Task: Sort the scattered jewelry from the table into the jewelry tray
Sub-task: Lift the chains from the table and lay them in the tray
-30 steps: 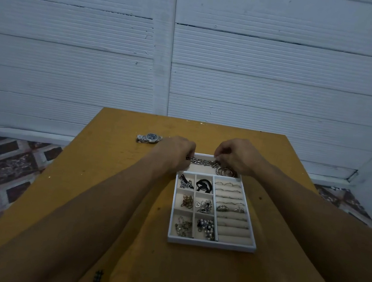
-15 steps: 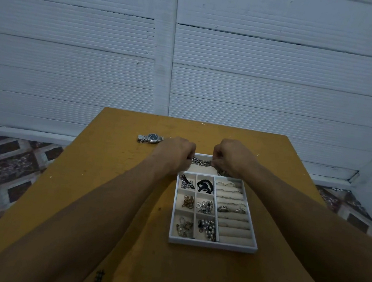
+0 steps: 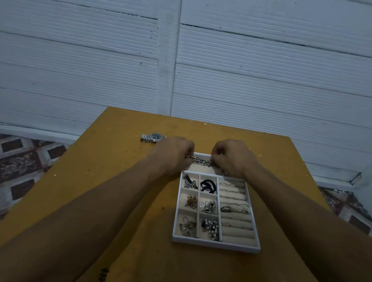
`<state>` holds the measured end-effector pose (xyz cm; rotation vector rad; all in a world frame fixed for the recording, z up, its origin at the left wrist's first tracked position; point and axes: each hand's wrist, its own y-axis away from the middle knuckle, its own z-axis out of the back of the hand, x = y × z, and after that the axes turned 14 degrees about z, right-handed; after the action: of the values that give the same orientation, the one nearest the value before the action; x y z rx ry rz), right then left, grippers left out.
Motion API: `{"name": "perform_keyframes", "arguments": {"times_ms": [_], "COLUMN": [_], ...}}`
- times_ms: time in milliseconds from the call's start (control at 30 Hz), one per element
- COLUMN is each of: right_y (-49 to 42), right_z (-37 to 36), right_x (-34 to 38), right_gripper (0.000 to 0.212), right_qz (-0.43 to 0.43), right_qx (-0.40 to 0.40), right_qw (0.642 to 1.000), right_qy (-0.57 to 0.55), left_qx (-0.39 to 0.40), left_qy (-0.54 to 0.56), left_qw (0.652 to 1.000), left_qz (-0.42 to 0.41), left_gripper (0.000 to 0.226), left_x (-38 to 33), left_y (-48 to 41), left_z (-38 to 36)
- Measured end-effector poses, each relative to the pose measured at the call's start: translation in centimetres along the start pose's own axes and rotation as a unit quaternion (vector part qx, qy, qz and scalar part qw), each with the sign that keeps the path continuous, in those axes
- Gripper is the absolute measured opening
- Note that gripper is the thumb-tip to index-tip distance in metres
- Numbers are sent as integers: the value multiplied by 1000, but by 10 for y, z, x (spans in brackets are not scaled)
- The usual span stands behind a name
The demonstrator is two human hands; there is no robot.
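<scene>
Both hands' grip (image 3: 172, 154) (image 3: 230, 157) on chain (image 3: 200, 161); tray (image 3: 215, 244) compartments filled.

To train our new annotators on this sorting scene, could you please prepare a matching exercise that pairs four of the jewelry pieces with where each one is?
Things:
1. wristwatch
2. link chain
3. black loop
4. rings

Places:
A. on the padded rolls at the right side of the jewelry tray
B. on the bare table, outside the tray
C. stretched between the left hand and the right hand, over the tray's far end
D. in a small square compartment of the tray

Pairs: 1-B, 2-C, 3-D, 4-A.
</scene>
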<state>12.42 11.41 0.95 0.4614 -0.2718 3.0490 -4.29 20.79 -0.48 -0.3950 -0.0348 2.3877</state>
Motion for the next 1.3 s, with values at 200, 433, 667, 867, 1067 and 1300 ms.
{"name": "perform_keyframes", "arguments": {"times_ms": [200,433,667,867,1067,1300], "right_y": [-19,-64,-108,-125,-120,-99], "right_z": [-1,-11,-47,-64,-69,-63], "right_x": [23,59,87,100,114,122], "right_gripper": [12,16,53,43,35,32], "right_qz": [10,37,34,11,-10,5], "right_qx": [-50,-20,113,124,121,75], "right_qw": [992,991,991,991,991,994], "right_qy": [-119,-131,-70,-47,-54,-83], "left_qx": [-38,-51,-57,-71,-58,-58], "left_qy": [105,80,80,60,23,-2], "left_qw": [992,989,985,989,993,994], "left_qz": [61,111,140,114,105,92], "left_gripper": [21,23,24,25,33,41], "left_x": [35,87,117,132,129,121], "left_y": [17,40,52,66,77,89], "left_z": [20,30,28,28,29,34]}}
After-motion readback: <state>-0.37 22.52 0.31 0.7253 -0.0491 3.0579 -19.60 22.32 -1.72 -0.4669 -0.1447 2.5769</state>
